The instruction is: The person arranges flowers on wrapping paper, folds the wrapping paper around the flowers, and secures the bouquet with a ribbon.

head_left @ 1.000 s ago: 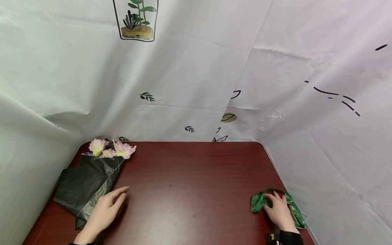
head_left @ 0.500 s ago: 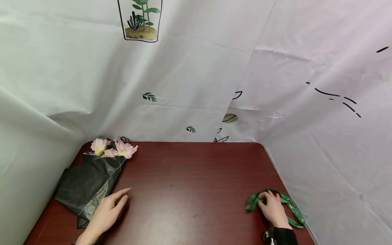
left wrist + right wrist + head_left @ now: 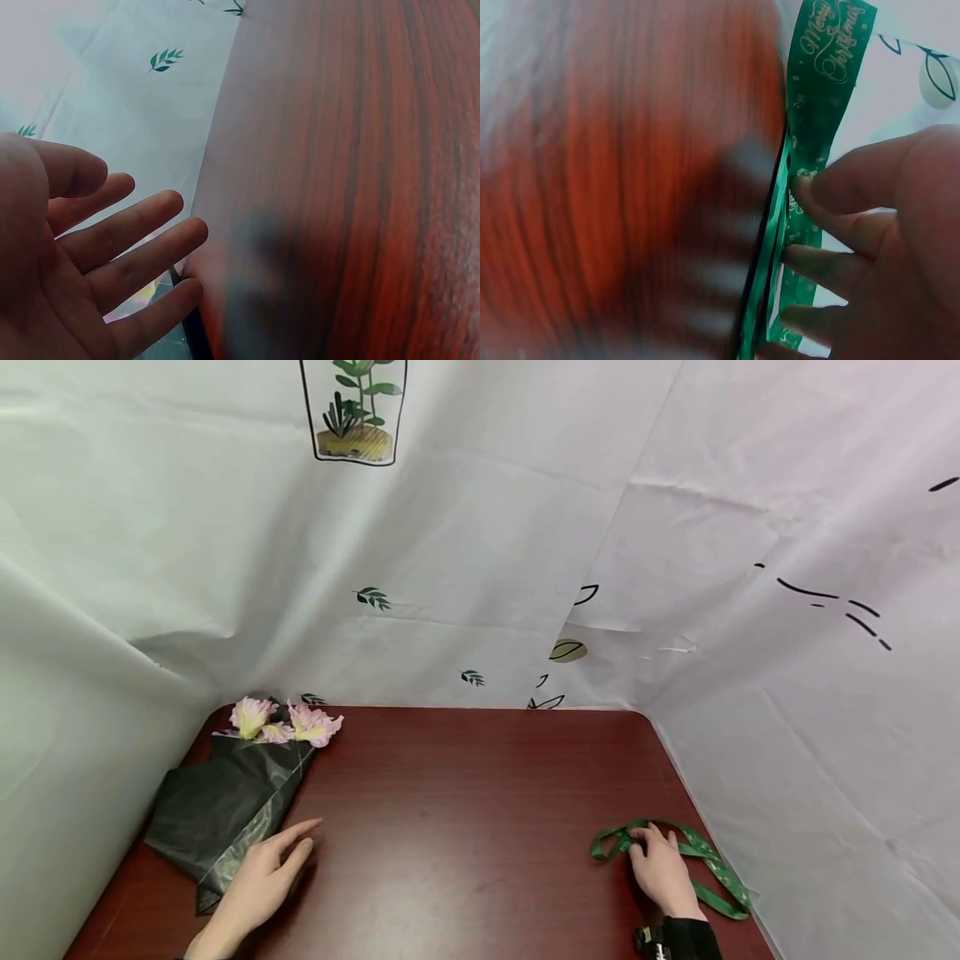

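A green ribbon (image 3: pixel 722 870) lies in loose loops at the right side of the table. My right hand (image 3: pixel 663 875) pinches it between thumb and forefinger, the other fingers spread nearby. Gold "Merry Christmas" lettering shows on the ribbon (image 3: pixel 826 82) in the right wrist view. On the left, pink and yellow flowers (image 3: pixel 315 725) stick out of black wrapping paper (image 3: pixel 213 810). My left hand (image 3: pixel 258 878) rests beside that paper's lower right edge, partly in front of it. Its fingers are relaxed and hold nothing, as the left wrist view of the hand (image 3: pixel 97 262) confirms.
The dark red wooden table (image 3: pixel 465 810) has rounded far corners. White cloth (image 3: pixel 480 543) printed with leaves and a plant jar hangs along the back and both sides, close to the table's edges.
My right hand has shifted left, drawing the ribbon's left loop with it, and the ribbon is more spread out. My left hand stays nearly still. The camera view has turned slightly.
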The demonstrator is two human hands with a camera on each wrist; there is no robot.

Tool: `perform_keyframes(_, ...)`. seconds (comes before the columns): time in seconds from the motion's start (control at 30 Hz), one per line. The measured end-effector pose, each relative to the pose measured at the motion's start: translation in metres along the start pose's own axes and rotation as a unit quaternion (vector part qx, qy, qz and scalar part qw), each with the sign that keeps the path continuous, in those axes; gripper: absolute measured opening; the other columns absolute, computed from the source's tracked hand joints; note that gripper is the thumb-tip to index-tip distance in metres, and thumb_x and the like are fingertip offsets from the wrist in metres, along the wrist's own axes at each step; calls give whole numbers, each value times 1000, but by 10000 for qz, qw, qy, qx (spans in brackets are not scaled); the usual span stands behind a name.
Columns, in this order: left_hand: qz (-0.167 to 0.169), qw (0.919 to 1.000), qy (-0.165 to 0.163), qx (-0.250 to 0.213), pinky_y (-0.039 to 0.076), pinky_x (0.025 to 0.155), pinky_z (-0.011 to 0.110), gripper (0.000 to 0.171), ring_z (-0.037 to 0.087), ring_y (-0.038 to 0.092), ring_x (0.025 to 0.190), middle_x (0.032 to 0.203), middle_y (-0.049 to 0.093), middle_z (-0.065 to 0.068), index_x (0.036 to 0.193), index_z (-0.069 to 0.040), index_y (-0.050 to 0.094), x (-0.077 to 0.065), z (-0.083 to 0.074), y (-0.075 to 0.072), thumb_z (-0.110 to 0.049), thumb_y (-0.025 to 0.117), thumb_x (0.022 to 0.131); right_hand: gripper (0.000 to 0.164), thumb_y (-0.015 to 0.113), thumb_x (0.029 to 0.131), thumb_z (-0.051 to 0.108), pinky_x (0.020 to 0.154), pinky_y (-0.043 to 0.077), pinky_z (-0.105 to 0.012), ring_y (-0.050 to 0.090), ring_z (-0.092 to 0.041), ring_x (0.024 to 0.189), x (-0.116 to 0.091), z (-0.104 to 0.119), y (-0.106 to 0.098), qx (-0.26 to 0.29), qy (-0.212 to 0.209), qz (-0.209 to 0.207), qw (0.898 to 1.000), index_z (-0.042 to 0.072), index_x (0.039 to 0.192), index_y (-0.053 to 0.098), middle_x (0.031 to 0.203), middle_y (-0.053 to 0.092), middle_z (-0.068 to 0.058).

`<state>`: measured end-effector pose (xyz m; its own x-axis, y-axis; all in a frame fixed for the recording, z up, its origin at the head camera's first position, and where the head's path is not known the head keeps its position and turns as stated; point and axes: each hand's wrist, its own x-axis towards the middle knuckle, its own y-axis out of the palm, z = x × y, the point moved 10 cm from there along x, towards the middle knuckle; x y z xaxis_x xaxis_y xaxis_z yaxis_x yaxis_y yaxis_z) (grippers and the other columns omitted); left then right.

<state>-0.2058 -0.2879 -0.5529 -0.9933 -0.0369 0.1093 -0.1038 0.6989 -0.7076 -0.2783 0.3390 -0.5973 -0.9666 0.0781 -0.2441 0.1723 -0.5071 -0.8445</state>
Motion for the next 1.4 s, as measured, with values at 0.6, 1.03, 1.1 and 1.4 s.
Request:
perform_keyframes(0.6,81,9996,-124,-260,46,66,26,34,3,48,66,96,78,8,145,-6,73,-3,0,0,-17,66,114,36,55,112,22,111,41,-79,39,-71,144,-5,12,-15,7,291,-1003,9945,-7,128,68,127,70,-38)
perform_keyframes(1.03,-347,9785,1872,-787,61,101,41,59,28,74,125,138,77,10,160,-11,61,20,-119,15,4,74,104,17,69,112,10,56,40,-26,47,-3,59,-39,179,-27,1395,-2892,-2079,9240,19,124,77,81,65,9)
perform_keyframes(1.1,-204,9698,2268,-868,57,108,47,65,30,69,134,149,71,9,164,-12,57,22,-147,33,2,76,103,18,72,110,11,62,46,-26,57,1,69,-48,214,-12,1517,-3448,-1688,9108,22,123,79,87,70,14)
perform_keyframes(1.4,1217,9560,2289,-1374,58,101,48,64,22,69,125,147,70,8,171,-14,47,22,-191,111,-24,71,112,28,62,116,30,75,50,-27,63,-5,82,-79,282,63,1895,-3923,186,8999,14,136,70,108,75,4)
